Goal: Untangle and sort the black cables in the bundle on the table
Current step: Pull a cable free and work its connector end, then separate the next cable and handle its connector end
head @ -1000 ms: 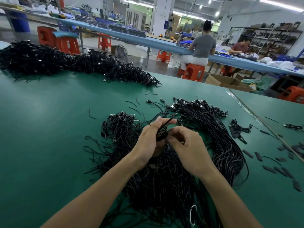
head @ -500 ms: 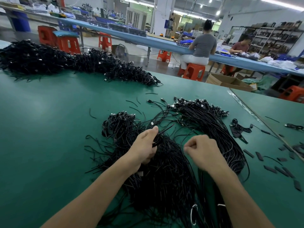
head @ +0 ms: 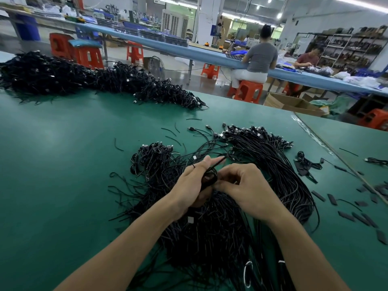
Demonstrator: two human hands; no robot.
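Left hand [head: 193, 185]: closed round a small coiled cable [head: 210, 177], thumb up; a stiff end pokes out toward 1 o'clock.
Right hand [head: 245, 190]: fingertips pinch the same coil from its 3 o'clock side.
Change: half a second ago the hands were apart, the right curled above the pile. Now they meet on one coil again, as they did a second ago.
Bundle [head: 210, 238]: tangled black mass on the green counter [head: 63, 164], directly under both wrists, running to 6 o'clock.
Straightened cables [head: 273, 162]: combed sheaf at 1 o'clock of the hands, plugs lined up at its far end.
Far heap [head: 63, 78]: 10 o'clock, well apart.
Reading: probably one cable per cycle, picked out, coil loosened, then laid aside. Most of the bundle is still to do.
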